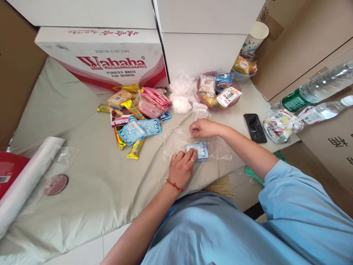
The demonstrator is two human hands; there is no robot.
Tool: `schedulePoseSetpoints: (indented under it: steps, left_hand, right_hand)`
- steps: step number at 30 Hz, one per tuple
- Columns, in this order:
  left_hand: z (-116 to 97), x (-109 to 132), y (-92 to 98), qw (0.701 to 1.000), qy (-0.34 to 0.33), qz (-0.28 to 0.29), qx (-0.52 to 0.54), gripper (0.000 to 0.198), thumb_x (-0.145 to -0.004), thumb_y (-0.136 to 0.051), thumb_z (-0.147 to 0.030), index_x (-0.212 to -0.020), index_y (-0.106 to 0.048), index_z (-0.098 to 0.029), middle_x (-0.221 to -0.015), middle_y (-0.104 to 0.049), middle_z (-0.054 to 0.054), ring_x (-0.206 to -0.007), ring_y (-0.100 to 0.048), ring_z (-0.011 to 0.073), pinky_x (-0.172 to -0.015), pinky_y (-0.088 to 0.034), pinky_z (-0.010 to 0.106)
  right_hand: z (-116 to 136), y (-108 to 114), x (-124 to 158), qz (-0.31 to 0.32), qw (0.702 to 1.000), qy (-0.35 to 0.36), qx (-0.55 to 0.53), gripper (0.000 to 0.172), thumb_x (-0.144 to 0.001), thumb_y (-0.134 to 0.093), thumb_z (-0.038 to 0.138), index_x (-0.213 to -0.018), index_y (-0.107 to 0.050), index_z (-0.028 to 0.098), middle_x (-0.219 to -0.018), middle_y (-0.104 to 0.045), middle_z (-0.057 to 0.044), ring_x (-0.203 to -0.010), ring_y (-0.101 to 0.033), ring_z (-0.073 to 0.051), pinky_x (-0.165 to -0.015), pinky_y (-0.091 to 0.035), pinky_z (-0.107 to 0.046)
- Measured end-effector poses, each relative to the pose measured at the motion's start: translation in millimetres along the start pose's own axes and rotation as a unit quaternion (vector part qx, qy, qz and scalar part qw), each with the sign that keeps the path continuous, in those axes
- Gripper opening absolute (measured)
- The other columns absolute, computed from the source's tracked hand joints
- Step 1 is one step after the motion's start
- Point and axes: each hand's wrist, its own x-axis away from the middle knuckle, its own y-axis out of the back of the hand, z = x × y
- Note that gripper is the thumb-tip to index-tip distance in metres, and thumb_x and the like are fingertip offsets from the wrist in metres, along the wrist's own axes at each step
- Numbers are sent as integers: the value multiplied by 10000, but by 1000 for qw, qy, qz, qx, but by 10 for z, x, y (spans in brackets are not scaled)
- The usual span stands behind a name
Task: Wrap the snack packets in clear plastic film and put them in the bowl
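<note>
A blue packet point(202, 150) lies on a clear plastic bag point(217, 149) at the table's front edge; I cannot tell whether it is inside. My left hand point(181, 169), with a red string bracelet and a ring, rests its fingers on the packet's left end. Just above, my right hand point(205, 128) is closed in a pinch at the upper edge of the bag. Left of the hands is a pile of snacks, with blue packets point(132, 131) in front, pink packs point(154, 101) behind and yellow-wrapped sticks point(136, 149) around them.
Crumpled white plastic bags point(180, 94) lie beside a bowl of snacks point(211, 106) at the back. A phone point(255, 128) and plastic bottles point(317, 88) are on the right. A plastic roll point(30, 180) lies far left. A Wahaha box point(104, 62) stands behind.
</note>
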Motion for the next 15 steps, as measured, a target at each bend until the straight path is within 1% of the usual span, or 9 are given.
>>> schedulePoseSetpoints:
  steps: [2,3,5,7,8,10,12,13,15]
  left_hand:
    - [-3,-4,5,1000,-3,-4,-4,434,-1026,-455,-152,-1403,-631,-277,-1384,-716,49,-983,-626,242,-759,-415,425]
    - [-5,-4,7,1000,-5,-9,-7,430,-1029,-452,-153,-1401,-634,-271,-1382,-718,46,-974,-625,240,-754,-413,425]
    - [-12,-2,11,1000,-7,-16,-9,427,-1031,-444,-149,-1396,-638,-258,-1382,-718,49,-952,-623,236,-742,-410,423]
    - [-21,3,12,1000,-3,-17,-3,424,-1032,-441,-146,-1387,-646,-255,-1368,-723,65,-947,-625,233,-741,-409,418]
    - [-23,6,11,1000,0,-15,3,412,-1032,-442,-148,-1363,-662,-257,-1328,-740,73,-942,-628,234,-743,-410,416]
    - [-13,10,2,1000,7,-12,14,372,-1033,-446,-158,-1268,-717,-253,-1179,-786,85,-920,-637,240,-748,-416,410]
    - [23,14,-9,999,15,-12,36,342,-1024,-453,-163,-1159,-760,-231,-1057,-798,96,-898,-647,246,-749,-438,405]
    - [52,18,-12,998,16,-15,58,340,-1012,-457,-154,-1135,-767,-219,-1048,-796,103,-900,-654,248,-756,-458,403]
    - [123,37,-11,990,12,-26,139,354,-979,-463,-133,-1147,-766,-208,-1122,-789,112,-933,-677,241,-799,-513,400]
  right_hand:
    - [91,38,86,-34,998,42,11,113,-896,-695,239,-939,-754,153,-1005,-680,-63,-922,-613,-197,-810,-405,-272]
    - [162,52,148,-42,997,52,25,108,-902,-682,224,-951,-751,156,-1052,-671,-76,-933,-614,-198,-808,-406,-274]
    - [342,46,300,-37,996,37,68,145,-944,-619,209,-1010,-741,168,-1074,-668,-89,-888,-618,-196,-743,-391,-278]
    - [525,-33,468,-20,993,-2,116,210,-994,-546,215,-1100,-725,197,-1048,-683,-86,-824,-619,-196,-663,-351,-285]
    - [601,-105,550,-12,991,-16,133,237,-1012,-520,222,-1148,-714,218,-1041,-689,-82,-799,-618,-197,-634,-328,-290]
    - [696,-307,693,-5,989,-32,143,283,-1032,-496,227,-1245,-681,260,-1051,-692,-70,-757,-609,-189,-596,-292,-299]
    - [715,-554,801,-27,990,-39,134,347,-1049,-477,224,-1360,-621,282,-1078,-683,-65,-769,-603,-191,-589,-284,-306]
    - [705,-676,841,-48,990,-42,128,379,-1061,-461,226,-1414,-583,284,-1090,-675,-68,-799,-601,-198,-599,-294,-307]
    - [675,-886,897,-93,988,-44,116,414,-1086,-424,237,-1484,-526,285,-1100,-655,-71,-877,-588,-214,-647,-334,-305]
